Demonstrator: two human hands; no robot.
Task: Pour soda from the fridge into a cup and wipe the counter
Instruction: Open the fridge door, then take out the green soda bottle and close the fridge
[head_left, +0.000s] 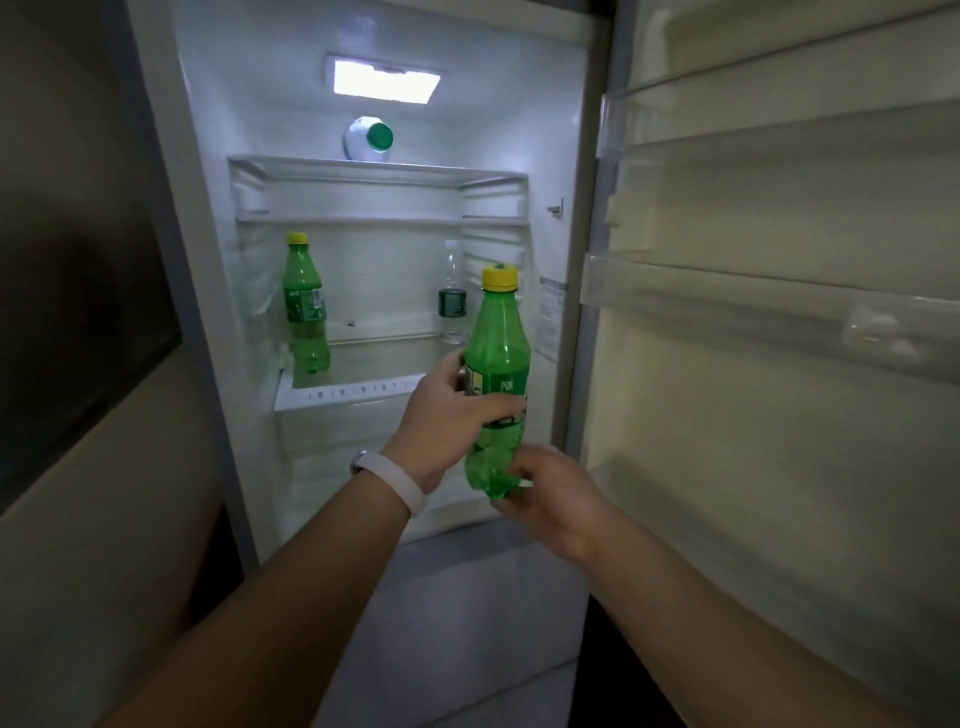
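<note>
A green soda bottle (496, 348) with a yellow cap is upright in front of the open fridge (363, 322). My left hand (447, 421), with a white band on the wrist, is wrapped around its labelled middle. My right hand (550, 499) cups the bottle's base from below and to the right. A second green soda bottle (305, 306) with a yellow cap stands on the left of the lower shelf. No cup or counter is in view.
A clear water bottle (452, 296) with a dark label stands at the back right of the same shelf. A white bottle (369, 137) with a green cap lies on the top shelf. The open fridge door (779, 291) with bare racks fills the right side.
</note>
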